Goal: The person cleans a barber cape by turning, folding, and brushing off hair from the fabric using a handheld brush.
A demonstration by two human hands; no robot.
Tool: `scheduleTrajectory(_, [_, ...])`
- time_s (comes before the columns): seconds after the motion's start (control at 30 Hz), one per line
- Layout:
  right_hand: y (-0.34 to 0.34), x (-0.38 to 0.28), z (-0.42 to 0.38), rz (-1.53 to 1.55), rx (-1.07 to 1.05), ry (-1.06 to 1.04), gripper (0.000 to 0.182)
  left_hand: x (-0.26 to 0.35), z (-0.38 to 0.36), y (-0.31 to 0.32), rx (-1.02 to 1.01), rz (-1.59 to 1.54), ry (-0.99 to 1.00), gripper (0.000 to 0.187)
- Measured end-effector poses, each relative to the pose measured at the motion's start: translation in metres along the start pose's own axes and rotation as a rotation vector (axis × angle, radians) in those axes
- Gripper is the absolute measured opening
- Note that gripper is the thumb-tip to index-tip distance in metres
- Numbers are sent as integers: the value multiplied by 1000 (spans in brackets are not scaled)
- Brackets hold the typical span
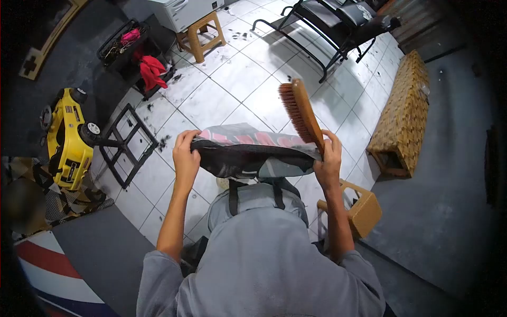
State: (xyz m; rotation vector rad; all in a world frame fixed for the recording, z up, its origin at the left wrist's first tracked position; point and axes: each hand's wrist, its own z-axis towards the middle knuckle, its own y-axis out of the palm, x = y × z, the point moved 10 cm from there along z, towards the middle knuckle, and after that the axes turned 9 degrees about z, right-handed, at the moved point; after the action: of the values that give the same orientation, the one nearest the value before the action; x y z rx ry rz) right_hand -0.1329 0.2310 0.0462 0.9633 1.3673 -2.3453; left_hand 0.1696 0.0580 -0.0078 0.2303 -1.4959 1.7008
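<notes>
Nearest you, your grey shirt (259,253) fills the lower middle, with dark straps hanging at the front. Beyond it, a grey cloth (237,150) with pink lettering and a black band is held out in front of you, spread between both hands above the tiled floor (211,100). Your left hand (186,153) has its fingers closed on the cloth's left end, thumb toward you. Your right hand (328,164) is at the right end, fingers wrapped round the handle of a wooden brush (302,108); it also meets the cloth's edge, though how firmly it pinches the fabric you cannot tell. Brush stands tilted, head up, bristles facing left. Beside your right forearm, a tan stool (366,211). Left side: a striped panel (50,259) low down, then a yellow toy car (68,140) with a black frame (127,145) lying on the tiles beside it. Right side: a long woven basket (402,116). Farther off, a red cloth (152,72) hangs on a dark trolley (113,47); dark tufts dot the tiles. Farthest: another stool (203,39) under a white box (185,15), and a black-framed chair (335,26).
</notes>
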Motion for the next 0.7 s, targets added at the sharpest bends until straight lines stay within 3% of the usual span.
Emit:
scheduleTrajectory(0.07, [26, 51, -21, 250, -198, 322, 26, -26, -9, 28, -85, -238, -36, 55])
scheduleTrajectory(0.13, [71, 114, -58, 407, -291, 337, 22, -45, -40, 74, -359, -154, -245, 54])
scheduleTrajectory(0.17, [89, 136, -73, 551, -306, 288, 23, -52, -57, 98, -377, -46, -8, 44])
scheduleTrajectory(0.2, [104, 154, -89, 418, -516, 391, 29, -47, -72, 107, -433, 59, 154, 43])
scheduleTrajectory(0.23, [114, 163, -102, 279, -724, 491, 37, -58, -83, 118, -567, 134, 120, 46])
scheduleTrajectory(0.27, [116, 175, -118, 132, -878, 611, 48, -74, -91, 125, -621, 209, 117, 36])
scheduleTrajectory(0.3, [120, 186, -125, -9, -923, 561, 46, -93, -100, 137, -675, 283, 117, 26])
scheduleTrajectory(0.37, [135, 219, -136, -299, -992, 441, 42, -130, -88, 146, -565, 466, 50, 17])
scheduleTrajectory(0.43, [129, 209, -87, -463, -639, 277, 18, -136, -52, 138, -461, 569, -31, 18])
scheduleTrajectory(0.53, [78, 146, 17, -402, -204, 290, 32, -92, 45, 72, -103, 542, -155, 31])
scheduleTrajectory(0.57, [44, 106, 49, -345, 1, 257, 46, -70, 76, 45, 105, 535, 47, 38])
scheduleTrajectory(0.6, [14, 87, 69, -221, 175, 200, 52, -21, 102, -1, 193, 497, 79, 44])
scheduleTrajectory(0.63, [-20, 61, 83, -214, 334, 133, 48, 25, 113, -49, 384, 354, 250, 43])
scheduleTrajectory(0.7, [-84, 11, 89, 59, 619, -8, 47, 118, 109, -122, 501, 165, 299, 42])
